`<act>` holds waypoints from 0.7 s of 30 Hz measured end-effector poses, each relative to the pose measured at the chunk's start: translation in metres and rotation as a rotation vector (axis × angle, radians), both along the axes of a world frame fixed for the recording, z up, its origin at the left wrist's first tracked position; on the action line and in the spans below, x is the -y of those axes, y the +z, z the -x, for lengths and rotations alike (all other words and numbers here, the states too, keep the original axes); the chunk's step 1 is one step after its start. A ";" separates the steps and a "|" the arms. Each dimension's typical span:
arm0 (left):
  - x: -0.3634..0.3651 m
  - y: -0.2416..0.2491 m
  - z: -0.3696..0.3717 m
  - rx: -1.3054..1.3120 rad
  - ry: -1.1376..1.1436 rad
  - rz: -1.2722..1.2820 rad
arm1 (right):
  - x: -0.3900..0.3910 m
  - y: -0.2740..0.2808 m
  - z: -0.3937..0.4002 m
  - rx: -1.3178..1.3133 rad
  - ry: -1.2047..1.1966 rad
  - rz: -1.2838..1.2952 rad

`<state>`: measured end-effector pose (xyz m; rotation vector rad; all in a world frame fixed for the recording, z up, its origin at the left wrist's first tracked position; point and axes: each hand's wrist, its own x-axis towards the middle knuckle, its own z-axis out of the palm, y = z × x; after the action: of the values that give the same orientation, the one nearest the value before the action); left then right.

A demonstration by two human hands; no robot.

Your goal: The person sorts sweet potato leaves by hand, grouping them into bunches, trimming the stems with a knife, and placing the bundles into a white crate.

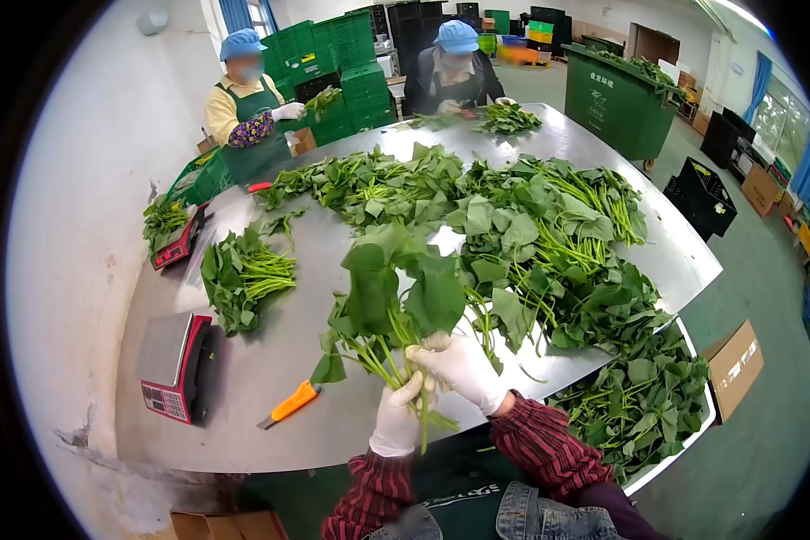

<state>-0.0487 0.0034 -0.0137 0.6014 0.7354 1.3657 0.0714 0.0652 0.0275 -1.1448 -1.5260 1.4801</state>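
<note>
A small bunch of leafy green stems [373, 292] is upright in front of me over the metal table. My left hand [398, 416], in a white glove, is wrapped round the lower stems. Just above and to its right, my gloved right hand [459, 364] pinches stems of the same bunch; its fingertips are partly hidden. An orange-handled knife [294, 402] lies on the table to the left of my hands. Beyond the bunch spreads a large heap of leafy greens [522, 234]. A separate bundle of greens [243, 277] rests on the left.
A red-edged scale [175, 369] stands at the near left, and another scale [182, 238] holds greens behind it. At my right a white bin [706, 414] is full of greens. Two co-workers [247, 112] stand across the metal table [333, 450]. A green wheeled bin [616, 108] is at the back right.
</note>
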 end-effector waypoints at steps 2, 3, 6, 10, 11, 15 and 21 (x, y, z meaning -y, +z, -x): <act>0.002 0.001 0.000 -0.039 0.001 -0.010 | 0.003 -0.003 0.003 -0.021 0.019 0.055; 0.003 0.002 -0.003 -0.082 0.056 0.021 | 0.008 -0.010 0.004 -0.002 -0.017 -0.122; 0.005 -0.003 -0.003 -0.117 0.091 0.047 | 0.021 -0.019 0.003 0.024 -0.087 -0.246; -0.001 -0.018 -0.003 0.006 0.067 0.036 | 0.044 -0.010 -0.010 -0.178 -0.073 -0.166; -0.005 -0.017 0.000 0.005 0.073 0.040 | 0.051 -0.025 -0.005 -0.141 -0.195 -0.538; -0.017 -0.021 0.030 0.132 0.214 0.083 | 0.052 -0.037 -0.037 -0.276 -0.295 -0.537; -0.008 -0.020 0.028 -0.005 0.293 0.013 | 0.000 -0.047 -0.093 0.246 -0.546 -0.007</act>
<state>-0.0766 0.0113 -0.0333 0.4997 0.8600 1.6274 0.1641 0.0648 -0.0190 -1.6271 -1.2266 0.9912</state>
